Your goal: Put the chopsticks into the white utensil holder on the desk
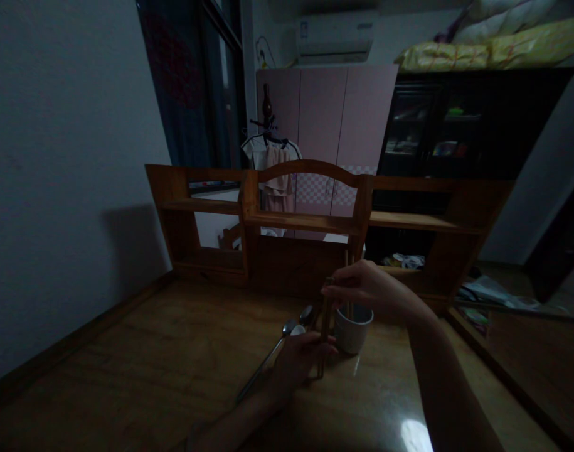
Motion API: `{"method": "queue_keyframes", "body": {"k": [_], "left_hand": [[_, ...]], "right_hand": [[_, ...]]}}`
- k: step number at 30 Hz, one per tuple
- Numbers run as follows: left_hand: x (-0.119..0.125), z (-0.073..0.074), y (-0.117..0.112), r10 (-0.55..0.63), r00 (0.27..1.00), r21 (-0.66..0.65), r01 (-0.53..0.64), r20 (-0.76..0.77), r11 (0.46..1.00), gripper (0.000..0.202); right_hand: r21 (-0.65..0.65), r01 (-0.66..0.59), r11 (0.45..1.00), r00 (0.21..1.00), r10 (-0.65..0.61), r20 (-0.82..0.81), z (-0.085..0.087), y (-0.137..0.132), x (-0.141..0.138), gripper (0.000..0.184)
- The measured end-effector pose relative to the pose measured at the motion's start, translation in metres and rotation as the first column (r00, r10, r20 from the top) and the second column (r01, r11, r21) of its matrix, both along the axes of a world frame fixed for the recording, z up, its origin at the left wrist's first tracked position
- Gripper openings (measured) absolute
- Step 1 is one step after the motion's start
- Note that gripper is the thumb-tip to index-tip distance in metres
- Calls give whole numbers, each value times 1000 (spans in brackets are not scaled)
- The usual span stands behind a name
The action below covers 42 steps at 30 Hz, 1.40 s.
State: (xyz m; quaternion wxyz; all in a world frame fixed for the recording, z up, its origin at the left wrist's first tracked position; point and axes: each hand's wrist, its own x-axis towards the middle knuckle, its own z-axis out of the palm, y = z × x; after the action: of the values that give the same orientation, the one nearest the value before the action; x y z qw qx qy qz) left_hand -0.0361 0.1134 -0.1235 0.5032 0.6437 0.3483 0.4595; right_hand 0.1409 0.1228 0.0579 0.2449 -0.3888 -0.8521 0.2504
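Note:
A pair of wooden chopsticks (pixel 325 317) stands nearly upright between my hands, just left of the cup. The fingers of my right hand (pixel 362 285) pinch the upper end. Lower down, my left hand (pixel 298 358) is closed round the shafts, with the tips showing below it near the tabletop. A whitish cup (pixel 352 333) stands upright under my right hand, and more chopsticks (pixel 347 258) rise out of it. Spoons lie left of the cup: a long-handled metal spoon (pixel 268 359), another metal spoon (pixel 306 314), and a white piece (pixel 297 330) partly hidden by my left hand.
The wooden tabletop (pixel 150 364) meets a wall on the left. A wooden shelf unit (pixel 305 223) runs along its back edge, close behind the cup. Light reflects off the table's front right. Beyond stand a pink wardrobe (pixel 322 119) and a dark cabinet (pixel 503 125).

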Motion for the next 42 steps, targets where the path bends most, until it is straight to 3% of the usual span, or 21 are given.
{"method": "queue_keyframes", "body": {"k": [16, 25, 32, 42], "left_hand": [[1, -8, 4, 32, 999, -1, -33, -41, 999, 27], [2, -3, 2, 48, 998, 5, -48, -34, 999, 24], [0, -4, -1, 71, 996, 54, -68, -57, 996, 25], [2, -9, 3, 55, 993, 43, -50, -109, 998, 26]], "right_hand": [[16, -11, 1000, 1000, 11, -17, 0, 1, 0, 35], [-17, -19, 1000, 999, 18, -32, -3, 2, 0, 34], [34, -3, 999, 1000, 4, -23, 1, -3, -3, 34], [-35, -22, 999, 1000, 21, -22, 1, -3, -1, 33]]}}
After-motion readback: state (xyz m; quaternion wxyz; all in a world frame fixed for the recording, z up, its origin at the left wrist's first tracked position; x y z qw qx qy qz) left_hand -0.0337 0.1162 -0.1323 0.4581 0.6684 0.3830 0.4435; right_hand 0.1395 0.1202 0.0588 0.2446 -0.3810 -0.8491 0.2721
